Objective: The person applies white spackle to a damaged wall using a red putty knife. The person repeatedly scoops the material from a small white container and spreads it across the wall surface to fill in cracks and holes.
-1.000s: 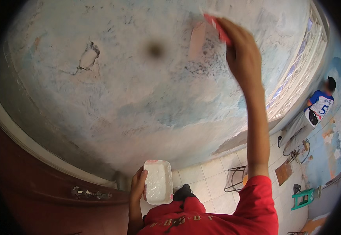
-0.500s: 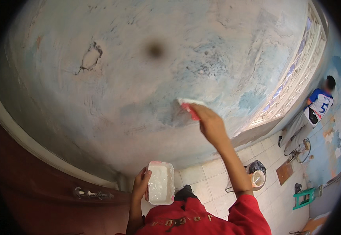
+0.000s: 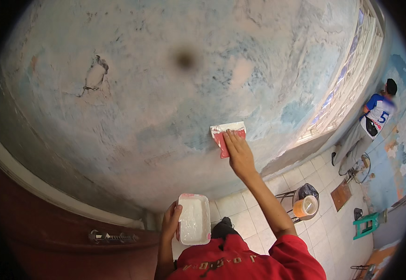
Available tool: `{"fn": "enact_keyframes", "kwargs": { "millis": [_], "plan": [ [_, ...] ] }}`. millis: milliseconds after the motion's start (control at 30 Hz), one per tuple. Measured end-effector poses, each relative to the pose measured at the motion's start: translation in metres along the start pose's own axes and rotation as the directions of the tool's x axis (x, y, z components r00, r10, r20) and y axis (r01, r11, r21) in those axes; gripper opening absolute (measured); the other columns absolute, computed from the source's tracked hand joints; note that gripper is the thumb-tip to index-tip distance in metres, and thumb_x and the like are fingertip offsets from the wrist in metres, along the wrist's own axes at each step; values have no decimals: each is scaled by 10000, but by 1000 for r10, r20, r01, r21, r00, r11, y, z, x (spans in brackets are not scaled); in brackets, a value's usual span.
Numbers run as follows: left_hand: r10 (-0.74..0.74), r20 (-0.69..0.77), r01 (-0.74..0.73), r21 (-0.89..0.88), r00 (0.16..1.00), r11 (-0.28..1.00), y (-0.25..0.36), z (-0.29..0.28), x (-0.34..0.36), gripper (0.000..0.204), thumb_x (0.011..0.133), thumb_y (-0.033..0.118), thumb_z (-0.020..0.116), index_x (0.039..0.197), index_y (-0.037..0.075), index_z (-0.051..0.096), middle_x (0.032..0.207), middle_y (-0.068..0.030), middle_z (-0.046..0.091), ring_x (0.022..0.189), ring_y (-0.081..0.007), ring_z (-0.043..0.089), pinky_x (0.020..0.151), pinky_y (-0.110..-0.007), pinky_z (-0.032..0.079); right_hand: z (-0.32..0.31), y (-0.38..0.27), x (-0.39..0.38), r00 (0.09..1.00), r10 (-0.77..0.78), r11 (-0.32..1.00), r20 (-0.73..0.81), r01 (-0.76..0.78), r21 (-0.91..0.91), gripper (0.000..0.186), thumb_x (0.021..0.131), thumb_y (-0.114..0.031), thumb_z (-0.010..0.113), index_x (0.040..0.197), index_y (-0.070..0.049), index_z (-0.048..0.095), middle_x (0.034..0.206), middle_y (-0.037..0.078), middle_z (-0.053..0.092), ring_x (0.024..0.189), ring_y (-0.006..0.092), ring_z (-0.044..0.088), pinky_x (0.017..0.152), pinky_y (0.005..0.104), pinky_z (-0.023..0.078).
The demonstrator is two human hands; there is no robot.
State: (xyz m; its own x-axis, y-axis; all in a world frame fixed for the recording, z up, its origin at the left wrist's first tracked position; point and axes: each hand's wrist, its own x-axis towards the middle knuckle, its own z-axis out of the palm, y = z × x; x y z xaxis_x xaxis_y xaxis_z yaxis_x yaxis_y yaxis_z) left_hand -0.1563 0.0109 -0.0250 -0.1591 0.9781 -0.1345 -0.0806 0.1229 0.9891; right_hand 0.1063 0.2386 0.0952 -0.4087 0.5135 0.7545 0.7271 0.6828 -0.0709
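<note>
The wall point(image 3: 142, 102) is the largest item and fills most of the view. Its surface is mottled in pale pink, grey and blue, with a broken patch at upper left and scuffed areas at upper right. The reddish-brown door point(image 3: 63, 254) occupies the lower left. The floor point(image 3: 254, 212), of pale square tiles, runs along the foot of the wall at lower right. The window point(image 3: 345, 86), fitted with a light-coloured grille, is set in the right part of the wall.

A co-worker point(image 3: 379, 112) in a blue and white top and a dark cap stands at far right, facing another blue wall section. The wearer's red shirt point(image 3: 249, 261) shows at the lower edge.

The tray point(image 3: 194, 219) is white, rectangular with rounded corners, and holds white paste; its rim carries pink marks. Position: in front of the shirt, clear of the wall. The left hand point(image 3: 170, 220) grips its left side, thumb at the rim.

The right hand point(image 3: 240, 156) grasps the scraper point(image 3: 230, 133), fingers extended over the red body. The scraper lies against the middle of the wall, wide edge upward, with white paste along that edge.

The green stool point(image 3: 368, 224) stands at lower right. An orange container point(image 3: 303, 207) sits beside a black bag point(image 3: 308, 190). A metal bolt point(image 3: 113, 236) is mounted on the door.
</note>
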Motion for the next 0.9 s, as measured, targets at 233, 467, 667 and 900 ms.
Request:
{"fn": "enact_keyframes", "kwargs": {
  "millis": [233, 467, 667, 900],
  "plan": [
    [-4, 6, 4, 15, 1000, 1000, 22, -2, -1, 570, 1041, 427, 539, 1380, -30, 579, 1203, -121, 675, 1101, -185, 614, 965, -328, 472, -144, 2, 153, 914, -129, 991, -384, 104, -85, 553, 832, 121, 567, 1348, -70, 628, 1290, 168, 673, 1196, 357, 643, 1013, 424, 526],
    [1, -49, -4, -50, 999, 999, 13, 0, 0, 589, 1030, 421, 552, 1393, -42, 569, 1267, -144, 661, 1160, -206, 604, 1012, -341, 456, -61, 8, 98, 954, -200, 975, -222, 171, -144, 442, 912, -21, 552, 1347, -6, 622, 1324, 181, 663, 1222, 334, 646, 1050, 440, 510],
    [-41, -29, 41, -34, 999, 999, 11, -4, 6, 592, 1025, 419, 559, 1389, -48, 571, 1266, -153, 662, 1180, -215, 600, 1031, -353, 449, -34, -18, 27, 980, -80, 996, 180, 72, 51, 463, 892, 1, 543, 1352, 12, 597, 1327, 197, 656, 1221, 344, 641, 1056, 434, 509],
    [-5, -64, -4, -134, 998, 991, 13, -3, 2, 589, 1025, 419, 565, 1390, -43, 571, 1276, -150, 657, 1192, -221, 593, 1041, -352, 443, -140, -50, 195, 913, -288, 954, -289, 249, -167, 516, 886, 22, 550, 1402, 26, 545, 1361, 212, 616, 1242, 385, 594, 1033, 446, 491]
  ]
}}
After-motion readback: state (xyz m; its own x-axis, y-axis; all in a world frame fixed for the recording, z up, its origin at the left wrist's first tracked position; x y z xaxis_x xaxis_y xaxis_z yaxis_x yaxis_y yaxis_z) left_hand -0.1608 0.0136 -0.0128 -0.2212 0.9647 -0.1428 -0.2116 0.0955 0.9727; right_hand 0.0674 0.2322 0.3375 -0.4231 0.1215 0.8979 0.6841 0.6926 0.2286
